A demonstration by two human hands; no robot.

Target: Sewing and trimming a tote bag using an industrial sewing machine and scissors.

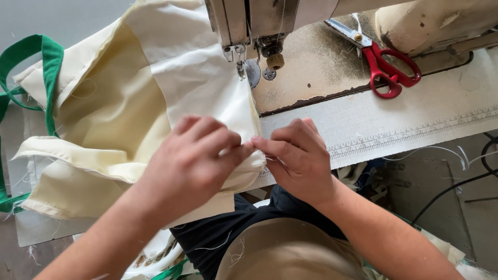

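Pinching the near edge of a cream cloth bag [155, 103], the left hand [194, 161] and the right hand [301, 158] meet fingertip to fingertip at the front edge of the sewing table [394, 124]. Both hands are curled nearly closed: the left thumb and forefinger grip the cloth's folded corner, and the right forefinger and thumb press against the same spot from the other side, apparently on the same fold, though what lies under the right palm is hidden. The bag spreads leftward over the table, its green strap [49, 67] looping off the far left, while its upper edge runs up to the needle and presser foot [239, 59] of the sewing machine [270, 21]. Red-handled scissors [386, 67] lie on the machine bed to the right, well apart from both hands. Good handling here appears to call for keeping the fold flat and even between the fingertips, holding the layers aligned along the edge without stretching, and keeping the grip near the table edge, clear of the needle. A printed ruler strip [415, 132] along the table front offers a straight reference for the hem line.
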